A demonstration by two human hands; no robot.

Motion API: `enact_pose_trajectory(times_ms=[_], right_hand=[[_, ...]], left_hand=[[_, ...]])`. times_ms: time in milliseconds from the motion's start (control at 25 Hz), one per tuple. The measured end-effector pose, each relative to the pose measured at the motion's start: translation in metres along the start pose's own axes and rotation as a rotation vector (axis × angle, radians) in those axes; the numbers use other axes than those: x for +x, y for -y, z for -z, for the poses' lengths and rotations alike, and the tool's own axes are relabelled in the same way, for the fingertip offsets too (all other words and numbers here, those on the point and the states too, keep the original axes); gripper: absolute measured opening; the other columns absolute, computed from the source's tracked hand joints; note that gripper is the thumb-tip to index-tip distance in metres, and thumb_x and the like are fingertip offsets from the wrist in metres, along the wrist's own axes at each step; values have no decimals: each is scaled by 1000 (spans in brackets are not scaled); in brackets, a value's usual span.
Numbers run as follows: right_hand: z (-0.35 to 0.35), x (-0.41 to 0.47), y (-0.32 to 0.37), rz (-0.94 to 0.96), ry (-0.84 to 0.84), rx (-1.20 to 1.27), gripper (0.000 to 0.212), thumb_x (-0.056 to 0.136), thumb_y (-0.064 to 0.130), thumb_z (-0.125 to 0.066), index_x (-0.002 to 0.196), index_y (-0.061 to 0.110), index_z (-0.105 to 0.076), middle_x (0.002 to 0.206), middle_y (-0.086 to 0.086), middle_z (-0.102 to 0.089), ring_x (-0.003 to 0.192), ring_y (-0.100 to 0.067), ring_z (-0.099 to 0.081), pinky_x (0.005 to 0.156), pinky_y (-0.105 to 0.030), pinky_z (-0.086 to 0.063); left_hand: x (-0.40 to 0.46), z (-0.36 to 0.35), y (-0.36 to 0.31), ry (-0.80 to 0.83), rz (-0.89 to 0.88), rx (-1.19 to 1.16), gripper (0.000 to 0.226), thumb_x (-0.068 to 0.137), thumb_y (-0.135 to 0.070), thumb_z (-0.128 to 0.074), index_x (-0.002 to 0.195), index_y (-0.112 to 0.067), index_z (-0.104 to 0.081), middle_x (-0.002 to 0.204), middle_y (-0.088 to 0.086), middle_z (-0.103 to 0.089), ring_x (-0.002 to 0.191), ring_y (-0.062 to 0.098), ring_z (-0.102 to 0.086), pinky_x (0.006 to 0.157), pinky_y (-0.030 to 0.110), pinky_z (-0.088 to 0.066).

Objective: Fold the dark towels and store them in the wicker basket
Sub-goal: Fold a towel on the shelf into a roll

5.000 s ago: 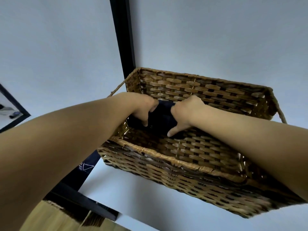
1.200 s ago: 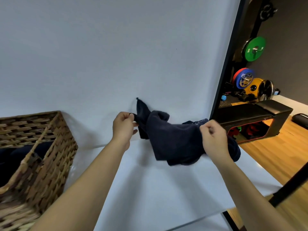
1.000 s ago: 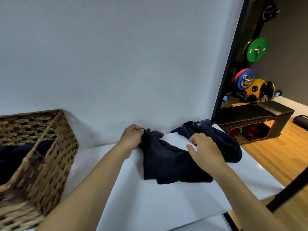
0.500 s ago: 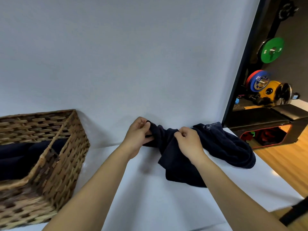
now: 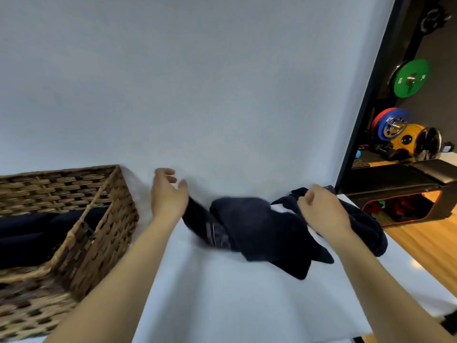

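Towel point(image 5: 262, 229) now spread wider; left hand point(image 5: 168, 194) grip newly loosened, right hand point(image 5: 321, 209) grip still pinching cloth.

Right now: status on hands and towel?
Left hand open beside dark towel. Right hand curled, grip unclear. Wicker basket left, unobstructed.

The left hand point(image 5: 168, 194) has let go and opened — the crumpled dark navy towel point(image 5: 259, 231) now spreads wider on the white counter point(image 5: 222, 305), the right hand point(image 5: 321, 211) having drawn apart, its grip on the cloth's far edge.
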State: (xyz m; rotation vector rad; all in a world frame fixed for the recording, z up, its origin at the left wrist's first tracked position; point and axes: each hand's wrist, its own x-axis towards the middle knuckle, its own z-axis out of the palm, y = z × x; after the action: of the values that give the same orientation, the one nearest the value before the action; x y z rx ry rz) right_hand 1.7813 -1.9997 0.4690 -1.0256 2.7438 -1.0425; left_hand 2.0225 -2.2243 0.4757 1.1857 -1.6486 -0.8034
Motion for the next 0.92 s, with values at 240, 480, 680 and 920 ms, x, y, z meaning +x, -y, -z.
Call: enact_pose_trajectory(times_ms=[240,480,680,920], right_hand=[[-54,-35,27,235,271,-402,45,90,68,-49,103,26,-57,103,8,-63,106,-23,-54,96,-40,-39],[-61,-43,29,381,210,-327,15,102,29,-42,87,26,-45,86,5,-59,83,-20,-48,87,-35,-31],[-55,-50,34,449,83,-73,20,98,22,-50,79,20,-46,69,4,-54,70,-22,-49,73,-39,-42],[-40,-40,47,314,-19,476,13,103,27,-51,92,20,-48,72,7,-56,65,-6,-52,62,-30,-43]], left_hand=[[-65,-47,11,812,-367,362,47,101,-24,-53,146,-32,-44,148,-8,-48,129,13,-51,111,31,-39],[-64,-55,4,1016,-417,638,45,100,-31,-55,143,-39,-48,141,-6,-49,126,21,-52,104,41,-44],[-67,-52,-3,864,-522,573,5,98,-33,-55,101,-29,-57,105,-5,-58,98,20,-57,87,38,-48],[-57,-36,-43,672,-390,26,14,104,-32,-47,90,-30,-47,78,-11,-56,69,5,-50,69,24,-43]])
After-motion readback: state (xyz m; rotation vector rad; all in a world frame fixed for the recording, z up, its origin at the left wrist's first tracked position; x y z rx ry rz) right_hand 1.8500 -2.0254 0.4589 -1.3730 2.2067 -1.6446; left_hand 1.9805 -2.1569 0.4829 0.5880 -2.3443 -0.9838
